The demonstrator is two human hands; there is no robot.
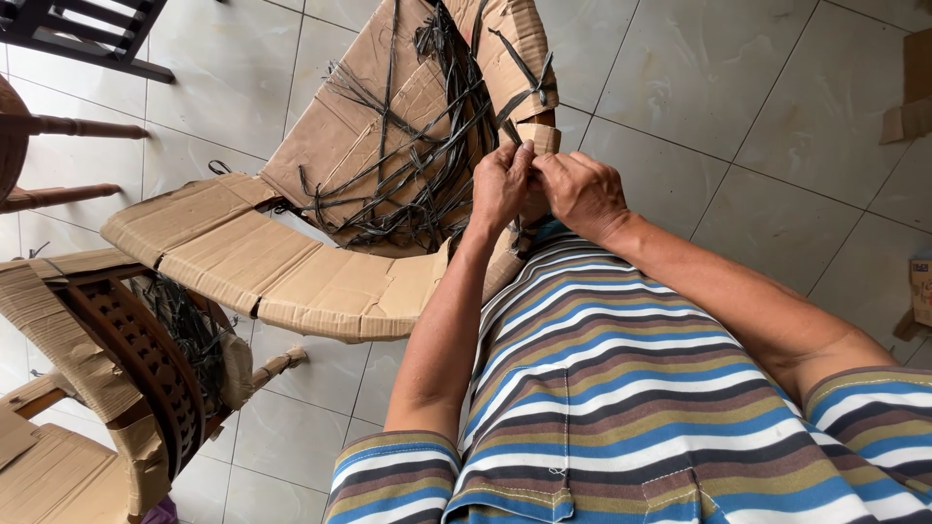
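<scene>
A piece of furniture wrapped in brown cardboard (291,262) stands in front of me, tied with a tangle of black plastic strapping (427,146). My left hand (500,184) and my right hand (582,189) meet at the cardboard's near right edge. Both pinch the strapping and the cardboard corner (539,136) between fingers and thumbs. My striped shirt fills the lower right of the view.
A carved dark wooden chair part (146,359), partly wrapped in cardboard, stands at the lower left. More wooden chair legs (68,126) show at the left edge. Cardboard pieces (913,87) lie at the right on the pale tiled floor (777,146).
</scene>
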